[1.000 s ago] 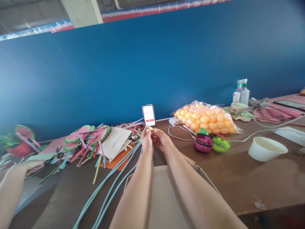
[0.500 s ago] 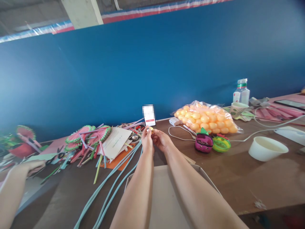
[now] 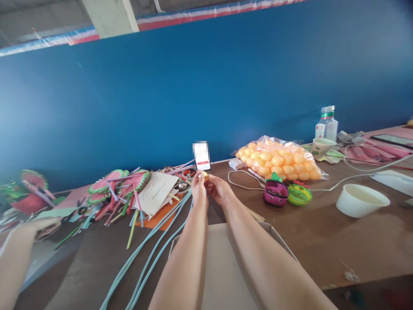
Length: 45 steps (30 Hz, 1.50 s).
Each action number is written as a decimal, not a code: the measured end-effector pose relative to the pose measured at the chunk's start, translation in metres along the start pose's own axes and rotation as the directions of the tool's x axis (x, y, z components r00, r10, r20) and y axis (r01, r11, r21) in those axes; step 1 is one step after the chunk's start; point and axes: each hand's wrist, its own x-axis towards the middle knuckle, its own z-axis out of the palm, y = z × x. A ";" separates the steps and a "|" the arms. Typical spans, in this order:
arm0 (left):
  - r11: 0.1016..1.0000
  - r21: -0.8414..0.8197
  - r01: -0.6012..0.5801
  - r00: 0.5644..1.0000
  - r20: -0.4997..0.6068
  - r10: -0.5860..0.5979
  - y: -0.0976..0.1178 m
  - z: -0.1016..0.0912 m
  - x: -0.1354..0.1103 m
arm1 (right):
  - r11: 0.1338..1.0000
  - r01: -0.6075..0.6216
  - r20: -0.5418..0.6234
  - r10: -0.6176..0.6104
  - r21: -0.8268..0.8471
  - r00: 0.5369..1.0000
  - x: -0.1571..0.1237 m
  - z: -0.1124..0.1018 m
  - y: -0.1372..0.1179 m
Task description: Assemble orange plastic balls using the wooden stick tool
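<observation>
Both my hands meet in the middle of the view, above the far edge of a tray (image 3: 219, 258). Between their fingertips is a small shiny gold-yellow object (image 3: 205, 175), whose kind I cannot make out. My left hand (image 3: 198, 186) pinches it from the left with thumb and fingers. Bent fingers of my right hand (image 3: 219, 189) close on its right side, partly hiding it. Just beyond stands a phone (image 3: 202, 158) with a lit screen, leaning near the blue wall.
Watermelon-patterned paper fans (image 3: 137, 183), papers (image 3: 156, 191) and pale blue cords (image 3: 145, 249) lie left. Another person's hand (image 3: 48, 226) is far left. To the right are a bag of orange balls (image 3: 277, 159), a purple case (image 3: 275, 193), a green dish (image 3: 300, 194) and a white bowl (image 3: 361, 201).
Hardly anything differs. My hands keep their hold on the small gold-yellow object in the same place, and the other person's hand at far left shifts very slightly.
</observation>
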 end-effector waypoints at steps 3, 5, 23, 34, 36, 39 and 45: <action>1.000 0.008 0.003 1.000 0.001 -0.003 -0.002 -0.001 0.001 | 1.000 -0.001 -0.012 0.000 -0.010 1.000 0.000 0.000 0.000; 1.000 0.011 0.004 1.000 0.007 -0.004 -0.003 -0.001 0.002 | 1.000 0.008 -0.017 -0.008 -0.018 1.000 0.000 0.000 0.000; 0.999 0.041 -0.019 0.999 0.028 0.018 -0.005 -0.004 0.004 | 0.994 0.060 -0.084 -0.068 -0.095 0.994 -0.003 0.003 -0.001; 0.995 0.083 -0.057 0.998 0.031 0.055 -0.005 -0.004 0.003 | 0.995 0.067 -0.096 -0.074 -0.075 0.993 -0.002 0.003 0.000; 0.994 0.086 -0.069 0.997 0.034 0.067 -0.006 -0.005 0.003 | 0.993 0.087 -0.083 -0.094 -0.078 0.992 -0.002 0.003 0.001; 0.992 0.095 -0.084 0.996 0.039 0.081 -0.009 -0.007 0.005 | 0.990 0.116 -0.065 -0.121 -0.086 0.990 -0.002 0.003 0.002; 0.989 0.097 -0.111 0.993 0.050 0.107 -0.009 -0.007 0.005 | 0.983 0.152 -0.069 -0.159 -0.101 0.985 -0.001 0.003 0.003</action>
